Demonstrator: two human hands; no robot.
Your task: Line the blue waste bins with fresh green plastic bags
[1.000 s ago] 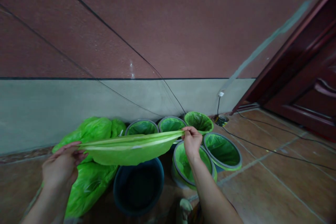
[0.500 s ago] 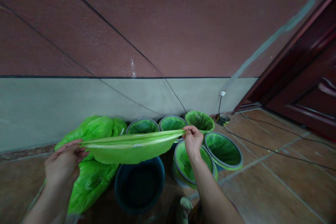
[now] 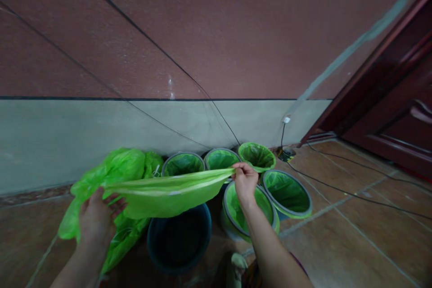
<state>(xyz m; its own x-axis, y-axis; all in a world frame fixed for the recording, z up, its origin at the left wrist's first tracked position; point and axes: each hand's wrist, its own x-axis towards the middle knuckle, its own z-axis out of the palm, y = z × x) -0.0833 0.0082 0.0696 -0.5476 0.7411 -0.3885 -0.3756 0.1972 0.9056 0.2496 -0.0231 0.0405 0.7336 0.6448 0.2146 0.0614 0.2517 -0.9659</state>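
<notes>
One heap of bright green plastic (image 3: 126, 166) lies at the left of the frame, near the foot of the wall. In front of it, at lower left, is the left hand (image 3: 97, 218), fingers partly spread at the end of a green bag (image 3: 172, 200); whether that grip pinches the edge or merely supports it, I cannot tell. The bag spans the centre-left of the frame, its long axis running almost level from hand to hand, its top edge drawn fairly straight and its belly sagging. Directly beneath in the frame sits a dark blue bucket (image 3: 209, 234), no green along its visible rim; the bag hides the far part of its mouth, and how high above it the plastic hangs is unclear. In the frame, the right hand looks slightly nearer to that rim. Behind, a left lined bin (image 3: 184, 163) and a middle lined bin (image 3: 222, 159) stand near the wall. The right hand (image 3: 245, 182) grasps the bag's other corner between thumb and fingers, its forearm crossing a front lined bin (image 3: 232, 202). A right-hand lined bin (image 3: 286, 191) stands close beside that, crowding this side; open tiled floor (image 3: 354, 243) spreads across the lower right.
</notes>
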